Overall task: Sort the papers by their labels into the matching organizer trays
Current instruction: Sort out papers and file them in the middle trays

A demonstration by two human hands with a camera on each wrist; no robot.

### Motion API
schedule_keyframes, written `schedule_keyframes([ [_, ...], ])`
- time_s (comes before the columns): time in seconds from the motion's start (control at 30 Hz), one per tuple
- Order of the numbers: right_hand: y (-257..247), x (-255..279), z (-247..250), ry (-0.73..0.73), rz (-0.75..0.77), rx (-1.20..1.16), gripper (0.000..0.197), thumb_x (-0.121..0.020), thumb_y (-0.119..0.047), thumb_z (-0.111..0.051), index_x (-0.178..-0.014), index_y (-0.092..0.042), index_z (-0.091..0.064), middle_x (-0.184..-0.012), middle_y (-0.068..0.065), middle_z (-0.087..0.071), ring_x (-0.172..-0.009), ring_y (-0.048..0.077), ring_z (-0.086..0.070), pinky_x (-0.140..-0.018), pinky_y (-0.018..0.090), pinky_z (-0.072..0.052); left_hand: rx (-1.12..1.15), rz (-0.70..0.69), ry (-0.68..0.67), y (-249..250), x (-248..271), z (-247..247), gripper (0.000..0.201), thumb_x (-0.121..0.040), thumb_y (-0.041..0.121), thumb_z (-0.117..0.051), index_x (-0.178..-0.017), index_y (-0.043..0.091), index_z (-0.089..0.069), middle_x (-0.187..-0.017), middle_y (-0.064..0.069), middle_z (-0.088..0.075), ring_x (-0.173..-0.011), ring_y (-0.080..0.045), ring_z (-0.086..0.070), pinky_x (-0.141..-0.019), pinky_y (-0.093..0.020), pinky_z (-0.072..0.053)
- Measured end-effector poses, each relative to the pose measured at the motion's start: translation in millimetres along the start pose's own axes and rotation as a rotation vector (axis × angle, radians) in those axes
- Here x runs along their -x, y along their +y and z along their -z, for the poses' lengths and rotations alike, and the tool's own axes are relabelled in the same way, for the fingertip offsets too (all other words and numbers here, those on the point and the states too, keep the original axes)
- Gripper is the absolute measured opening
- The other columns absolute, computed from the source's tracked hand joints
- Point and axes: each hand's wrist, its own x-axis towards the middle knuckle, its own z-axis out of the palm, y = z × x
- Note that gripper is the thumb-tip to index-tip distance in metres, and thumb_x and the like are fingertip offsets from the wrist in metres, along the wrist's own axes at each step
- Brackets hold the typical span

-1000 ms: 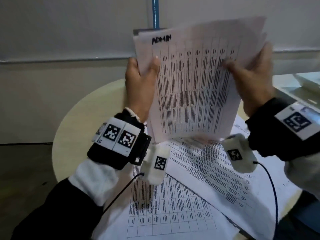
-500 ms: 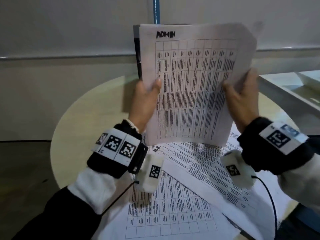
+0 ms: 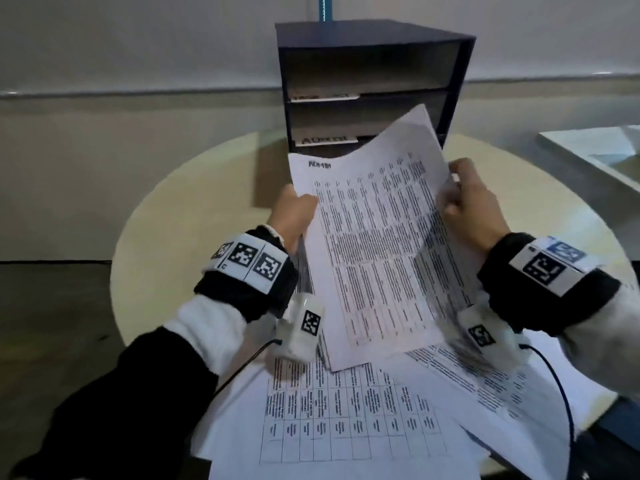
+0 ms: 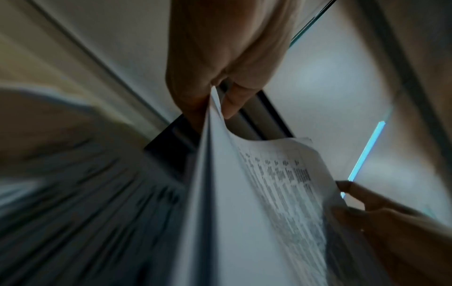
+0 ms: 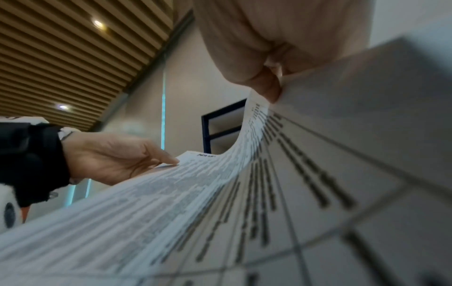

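We've got the left hand and right hand both pinching 1 sheet; its blurry label maybe reads ADMIN, and it hides the organizer bottom.

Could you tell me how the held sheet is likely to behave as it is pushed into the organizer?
Probably floppy: the sheet sags between the left hand and right hand. Its far corner curls up by the organizer, so it may catch on a shelf. It looks light, pinched only at its edges.

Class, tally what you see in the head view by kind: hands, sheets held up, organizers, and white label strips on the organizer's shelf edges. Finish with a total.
Hands: 2 (left hand, right hand)
Held sheet: 1
Organizer: 1
Label strips: 2 (upper strip, lower strip)
Total: 6
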Motion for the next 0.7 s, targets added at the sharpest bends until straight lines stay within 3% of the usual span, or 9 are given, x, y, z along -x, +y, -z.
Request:
schedule_keyframes([
  [0.07,11.1,-0.7,-8.1,-0.105,-0.083,0.018,0.037,-0.087,0.003,-0.038,-0.123,-0.005,-0.039,-0.105,0.03,-0.058,-0.079,0.031,-0.048,-0.065,0.031,-0.031,0.003,0.106,-0.026,-16.7,-4.9,-1.9,0.036,-0.09,0.006,-0.039,-0.124,0.0,-0.049,-0.119,-0.012,-0.058,-0.11,-0.029,-0.055,-0.097,-0.039,-0.045],
  [0.13,18.6,-4.0,-12.1,-0.162,-0.135,-0.006,0.032,-0.087,0.003,-0.037,-0.118,-0.005,-0.04,-0.101,0.028,-0.058,-0.08,0.029,-0.048,-0.065,0.029,-0.032,-0.013,0.197,-0.024,-23.1,-5.6,-5.1,0.013,-0.094,0.004,-0.038,-0.097,0.004,-0.051,-0.093,-0.008,-0.053,-0.094,-0.023,-0.052,-0.085,-0.031,-0.044],
  [0.2,24.7,-7.7,-15.4,-0.171,-0.154,-0.033,0.022,-0.088,0.001,-0.038,-0.108,-0.007,-0.039,-0.095,0.027,-0.058,-0.081,0.029,-0.052,-0.065,0.03,-0.035,-0.024,0.233,-0.03,-27.3,-8.0,-8.6,0.022,-0.095,0.003,-0.04,-0.076,0.014,-0.046,-0.078,-0.002,-0.048,-0.08,-0.02,-0.05,-0.086,-0.035,-0.045],
  [0.23,27.7,-8.7,-17.0,-0.166,-0.175,-0.051,0.015,-0.089,-0.002,-0.039,-0.102,-0.01,-0.037,-0.094,0.025,-0.058,-0.082,0.029,-0.053,-0.065,0.032,-0.036,-0.005,0.236,-0.042,-29.4,-8.7,-9.4,0.023,-0.095,0.004,-0.041,-0.075,0.014,-0.046,-0.078,-0.003,-0.049,-0.079,-0.019,-0.051,-0.09,-0.036,-0.044],
  [0.3,33.6,-9.7,-19.3,-0.162,-0.236,-0.074,0.009,-0.092,-0.009,-0.041,-0.096,-0.013,-0.034,-0.099,0.025,-0.059,-0.083,0.027,-0.053,-0.067,0.033,-0.038,0.07,0.237,-0.1,-29.0,-5.6,-8.3,0.014,-0.097,0.007,-0.042,-0.09,0.005,-0.054,-0.089,-0.011,-0.056,-0.08,-0.022,-0.054,-0.092,-0.036,-0.043],
  [0.37,38.8,-10.7,-21.8,-0.184,-0.286,-0.076,0.007,-0.093,-0.012,-0.042,-0.095,-0.013,-0.035,-0.106,0.026,-0.058,-0.083,0.022,-0.048,-0.068,0.032,-0.036,0.153,0.262,-0.104,-30.0,-2.8,-7.3,0.023,-0.098,0.009,-0.043,-0.113,-0.004,-0.054,-0.107,-0.018,-0.057,-0.087,-0.026,-0.056,-0.095,-0.038,-0.042],
  [0.5,43.2,-17.3,-18.9,-0.14,-0.28,-0.126,0.008,-0.092,-0.007,-0.044,-0.093,-0.014,-0.039,-0.094,0.014,-0.05,-0.083,0.016,-0.043,-0.055,0.029,-0.028,0.152,0.205,-0.047,-25.6,-5.0,-10.5,0.034,-0.096,0.002,-0.04,-0.129,-0.007,-0.042,-0.11,-0.017,-0.053,-0.095,-0.026,-0.053,-0.093,-0.039,-0.046],
  [0.6,44.1,-27.7,-11.9,-0.088,-0.274,-0.355,0.028,-0.086,0.006,-0.038,-0.075,-0.019,-0.039,-0.082,0.013,-0.055,-0.065,0.021,-0.05,-0.048,0.025,-0.037,0.189,0.111,-0.075,-12.2,-12.7,-9.1,0.036,-0.099,0.001,-0.035,-0.134,-0.003,-0.042,-0.124,-0.019,-0.055,-0.104,-0.026,-0.054,-0.094,-0.038,-0.045],
  [0.7,39.8,-34.5,-1.2,-0.081,-0.352,-0.589,0.034,-0.079,0.015,-0.042,-0.075,-0.019,-0.046,-0.057,0.004,-0.063,-0.047,0.017,-0.053,-0.04,0.019,-0.037,0.201,0.047,-0.06,7.3,-28.0,-3.7,0.031,-0.098,0.002,-0.038,-0.128,0.0,-0.047,-0.123,-0.018,-0.056,-0.111,-0.028,-0.056,-0.101,-0.042,-0.043],
])
